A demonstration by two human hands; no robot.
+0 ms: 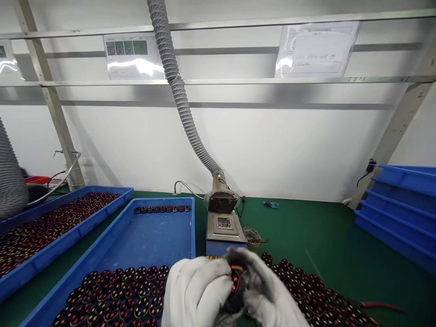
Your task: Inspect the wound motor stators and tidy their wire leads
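Both my hands wear white gloves and meet at the bottom middle of the view. My left hand (pixel 197 290) and my right hand (pixel 264 290) are closed together around one small round black motor stator with red windings (pixel 235 282). Only a sliver of it shows between the gloves. They hover just in front of a blue-based soldering station (pixel 224 229). Below and left lies a blue tray (pixel 160 236) holding several rows of the same stators (pixel 119 295). More stators (pixel 306 286) lie loose on the green mat at the right.
A second blue tray (pixel 73 222) full of stators sits at far left. A grey fume hose (pixel 180 100) drops to a small fan (pixel 222 201). Stacked blue trays (pixel 402 204) stand at right. A small tin (pixel 252 237) and blue-handled cutters (pixel 270 204) rest on the green mat (pixel 340 240).
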